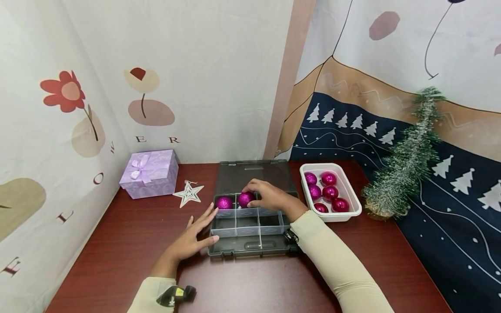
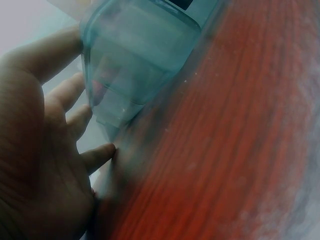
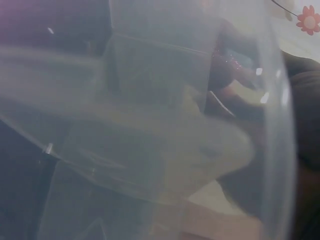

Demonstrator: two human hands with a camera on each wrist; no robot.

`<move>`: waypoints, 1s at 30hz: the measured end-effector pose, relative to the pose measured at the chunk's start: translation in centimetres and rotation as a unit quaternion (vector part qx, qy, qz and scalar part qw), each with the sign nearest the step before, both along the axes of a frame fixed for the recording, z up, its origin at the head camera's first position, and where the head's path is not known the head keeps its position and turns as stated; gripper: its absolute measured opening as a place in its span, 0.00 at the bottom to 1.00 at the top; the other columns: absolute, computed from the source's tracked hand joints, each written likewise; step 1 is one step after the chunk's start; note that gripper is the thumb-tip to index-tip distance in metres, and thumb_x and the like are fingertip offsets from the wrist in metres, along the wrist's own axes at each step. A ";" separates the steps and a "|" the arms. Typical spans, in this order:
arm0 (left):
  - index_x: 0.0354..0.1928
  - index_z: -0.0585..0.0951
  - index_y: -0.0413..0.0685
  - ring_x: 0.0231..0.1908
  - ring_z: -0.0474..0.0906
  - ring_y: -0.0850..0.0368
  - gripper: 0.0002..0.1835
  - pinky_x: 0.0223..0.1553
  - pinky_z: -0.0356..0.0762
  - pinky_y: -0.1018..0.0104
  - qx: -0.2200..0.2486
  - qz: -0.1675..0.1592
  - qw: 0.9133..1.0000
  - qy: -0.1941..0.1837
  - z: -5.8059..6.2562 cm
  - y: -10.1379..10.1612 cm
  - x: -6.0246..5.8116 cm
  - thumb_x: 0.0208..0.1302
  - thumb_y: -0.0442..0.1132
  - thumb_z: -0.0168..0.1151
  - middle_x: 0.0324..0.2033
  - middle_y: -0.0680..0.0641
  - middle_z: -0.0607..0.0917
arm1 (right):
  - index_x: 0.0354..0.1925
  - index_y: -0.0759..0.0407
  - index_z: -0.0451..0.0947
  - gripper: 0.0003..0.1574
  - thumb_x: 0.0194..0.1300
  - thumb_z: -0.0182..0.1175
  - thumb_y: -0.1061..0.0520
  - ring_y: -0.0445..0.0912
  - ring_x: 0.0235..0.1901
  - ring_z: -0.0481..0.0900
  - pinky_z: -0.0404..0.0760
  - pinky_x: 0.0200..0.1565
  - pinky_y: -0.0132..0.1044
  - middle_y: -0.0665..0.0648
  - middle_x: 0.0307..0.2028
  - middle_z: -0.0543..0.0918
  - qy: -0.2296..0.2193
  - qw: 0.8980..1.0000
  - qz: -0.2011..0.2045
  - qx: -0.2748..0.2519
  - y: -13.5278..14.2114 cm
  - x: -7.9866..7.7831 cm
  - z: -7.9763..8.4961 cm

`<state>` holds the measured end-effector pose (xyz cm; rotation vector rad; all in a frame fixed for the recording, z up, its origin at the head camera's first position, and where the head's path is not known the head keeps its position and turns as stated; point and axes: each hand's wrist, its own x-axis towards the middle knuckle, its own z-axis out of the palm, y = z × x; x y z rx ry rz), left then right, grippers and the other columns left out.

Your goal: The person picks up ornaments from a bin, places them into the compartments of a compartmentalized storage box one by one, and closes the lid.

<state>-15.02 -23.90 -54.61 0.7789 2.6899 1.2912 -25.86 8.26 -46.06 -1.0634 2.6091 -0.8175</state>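
Observation:
A grey see-through organizer box (image 1: 239, 243) lies on the table with its lid (image 1: 256, 176) folded back and dividers parting it. My right hand (image 1: 270, 198) pinches a glittery magenta Christmas ball (image 1: 245, 199) at the second compartment of the back row. Beside it, a matching ball (image 1: 224, 203) sits in the back-left compartment. My left hand (image 1: 188, 241) spreads its straight fingers along the box's left side; the left wrist view shows fingertips (image 2: 76, 85) right at the clear wall. Hazy plastic fills most of the right wrist view.
Right of the box, a white tray (image 1: 355, 208) holds several shiny and glittery magenta balls. A small frosted Christmas tree (image 1: 409, 161) stands beyond it. On the left are a white star ornament (image 1: 189, 194) and a lilac gift box (image 1: 150, 174). Printed cloth hangs behind the table.

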 end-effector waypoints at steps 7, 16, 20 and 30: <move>0.88 0.60 0.54 0.84 0.53 0.25 0.48 0.73 0.27 0.09 -0.001 0.000 1.000 0.001 -0.1 0.0 0.0 0.71 0.49 0.72 0.89 0.40 0.51 | 0.69 0.55 0.81 0.28 0.76 0.71 0.53 0.53 0.68 0.80 0.81 0.72 0.54 0.58 0.66 0.81 -0.011 1.000 -0.010 0.020 -0.2 0.1 -0.4; 0.88 0.60 0.54 0.84 0.53 0.25 0.48 0.73 0.27 0.09 0.001 -0.002 1.000 0.002 -0.1 0.0 0.0 0.71 0.48 0.72 0.89 0.40 0.51 | 0.70 0.57 0.81 0.28 0.76 0.71 0.53 0.54 0.69 0.80 0.80 0.73 0.53 0.59 0.67 0.83 -0.004 1.000 -0.010 0.029 -0.2 0.0 -0.7; 0.88 0.60 0.54 0.84 0.52 0.25 0.48 0.73 0.27 0.09 0.002 -0.002 1.000 0.002 -0.1 0.0 0.0 0.71 0.48 0.72 0.89 0.39 0.51 | 0.70 0.57 0.81 0.28 0.76 0.71 0.54 0.54 0.70 0.80 0.80 0.74 0.54 0.59 0.68 0.83 -0.005 1.000 -0.011 0.028 -0.1 0.1 -0.6; 0.88 0.59 0.53 0.84 0.52 0.25 0.48 0.73 0.26 0.09 0.003 -0.002 1.000 0.004 -0.1 0.0 0.0 0.71 0.48 0.72 0.88 0.36 0.51 | 0.70 0.59 0.81 0.28 0.77 0.70 0.55 0.55 0.71 0.79 0.80 0.73 0.55 0.59 0.67 0.83 -0.011 1.000 -0.012 -0.005 0.8 0.1 -0.4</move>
